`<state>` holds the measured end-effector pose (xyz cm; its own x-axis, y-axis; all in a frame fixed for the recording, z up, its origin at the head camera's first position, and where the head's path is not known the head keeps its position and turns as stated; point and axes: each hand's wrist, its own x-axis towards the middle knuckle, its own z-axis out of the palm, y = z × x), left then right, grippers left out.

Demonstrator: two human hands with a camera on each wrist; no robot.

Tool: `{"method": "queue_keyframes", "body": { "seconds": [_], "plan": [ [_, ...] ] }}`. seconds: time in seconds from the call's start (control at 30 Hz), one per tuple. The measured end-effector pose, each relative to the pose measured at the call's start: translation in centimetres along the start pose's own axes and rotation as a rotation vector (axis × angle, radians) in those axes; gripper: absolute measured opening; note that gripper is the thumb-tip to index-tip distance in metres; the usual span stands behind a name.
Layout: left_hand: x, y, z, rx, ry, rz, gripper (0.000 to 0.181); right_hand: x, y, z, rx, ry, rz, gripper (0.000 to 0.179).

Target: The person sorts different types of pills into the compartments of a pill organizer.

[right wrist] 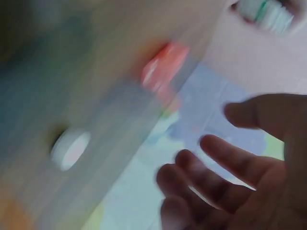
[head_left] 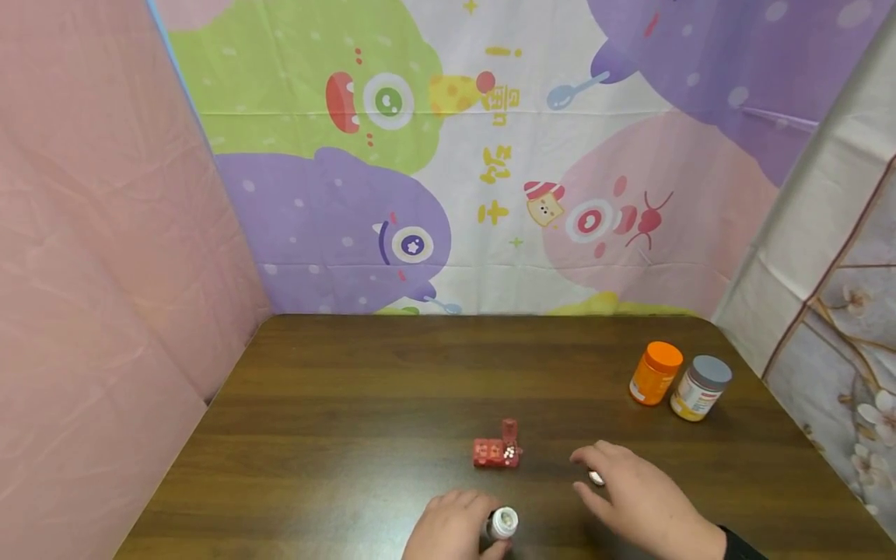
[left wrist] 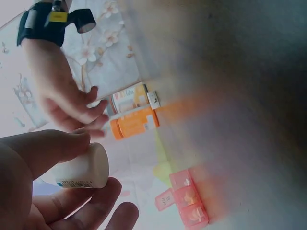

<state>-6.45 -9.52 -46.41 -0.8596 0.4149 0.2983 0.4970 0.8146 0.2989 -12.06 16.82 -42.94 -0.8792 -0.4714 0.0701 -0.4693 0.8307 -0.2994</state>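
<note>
At the table's near edge my left hand grips a small white pill bottle between thumb and fingers. The bottle stands uncapped, its mouth facing up, in the head view. In the left wrist view, the bottle shows printing near its base. My right hand is held over a white cap, its fingers loosely bent and holding nothing. In the right wrist view, the cap lies on the table apart from the fingers. Beyond both hands sits a red pill organizer, one lid raised and white pills in that compartment.
Toward the table's right side stand an orange jar and a white jar with a grey lid, close together. A cartoon-print curtain hangs behind the dark wooden table. Pink cloth hangs along the left side.
</note>
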Motion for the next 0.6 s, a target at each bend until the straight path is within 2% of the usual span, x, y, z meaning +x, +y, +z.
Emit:
{"method": "queue_keyframes", "body": {
  "seconds": [0.13, 0.3, 0.43, 0.6],
  "plan": [
    [0.0, -0.1, -0.3, -0.008, -0.028, -0.016, 0.03, 0.6, 2.4, 0.2, -0.072, -0.088, 0.083, 0.032],
    [-0.1, -0.2, -0.6, -0.001, -0.024, -0.011, 0.03, 1.3, 4.6, 1.0, -0.05, -0.197, 0.142, 0.036],
    [-0.1, -0.1, -0.6, -0.003, -0.014, -0.006, 0.028, 1.4, 5.5, 1.8, -0.041, -0.215, 0.124, 0.032],
    [0.0, 0.1, -0.6, -0.035, -0.045, -0.032, 0.026, 1.5, 6.0, 2.5, -0.054, -0.242, 0.117, 0.023]
  ]
}}
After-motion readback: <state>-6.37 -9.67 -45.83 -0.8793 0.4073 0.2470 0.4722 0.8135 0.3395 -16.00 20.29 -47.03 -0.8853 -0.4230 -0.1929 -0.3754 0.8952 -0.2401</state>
